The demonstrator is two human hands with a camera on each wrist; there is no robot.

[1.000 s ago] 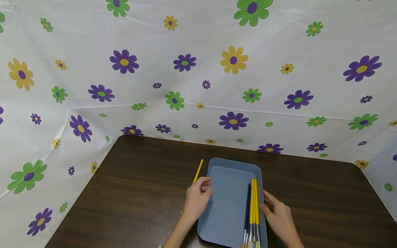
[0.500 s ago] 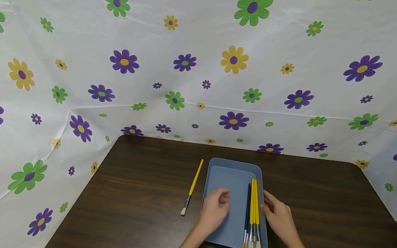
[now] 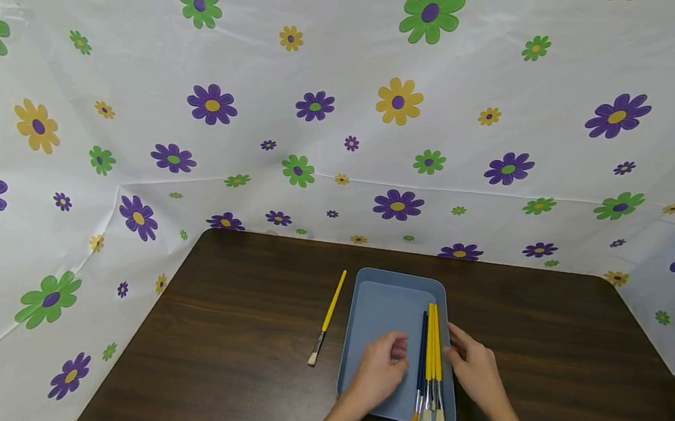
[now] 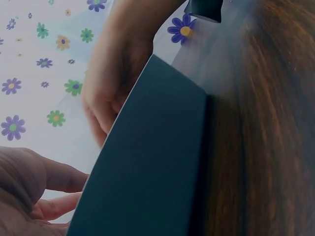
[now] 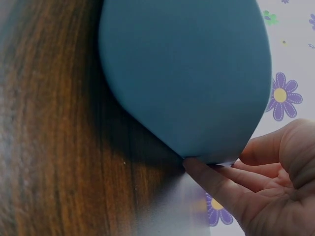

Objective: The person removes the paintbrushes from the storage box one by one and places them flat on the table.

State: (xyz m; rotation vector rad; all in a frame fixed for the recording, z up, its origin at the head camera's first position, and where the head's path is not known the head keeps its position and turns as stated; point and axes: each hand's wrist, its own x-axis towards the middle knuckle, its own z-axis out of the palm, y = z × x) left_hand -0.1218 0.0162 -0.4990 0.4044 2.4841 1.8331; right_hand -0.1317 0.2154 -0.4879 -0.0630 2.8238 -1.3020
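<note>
A shallow blue-grey tray (image 3: pixel 389 303) lies on the table. Along its right side rest several yellow-handled paintbrushes (image 3: pixel 431 345) and slim dark blue paintbrushes (image 3: pixel 422 354), bristles toward me. Over the tray's middle, left of the brushes, my left hand (image 3: pixel 380 370) has loosely bent fingers and holds nothing. My right hand (image 3: pixel 475 366) grips the tray's right edge; in the right wrist view, its thumb is at the rim and its fingers (image 5: pixel 211 182) touch the outer wall. One yellow-handled paintbrush (image 3: pixel 331 311) lies on the table, left of the tray.
The dark wood-grain table (image 3: pixel 560 367) extends to both sides of the tray. A white flowered cloth (image 3: pixel 339 68) hangs behind the table and at its sides. In the left wrist view, a black wrist device (image 4: pixel 204 9) shows beyond the tray.
My left hand has moved right, from beside the lone yellow-handled paintbrush to over the tray's middle, uncovering that brush. The right hand has stayed at the tray's edge.
</note>
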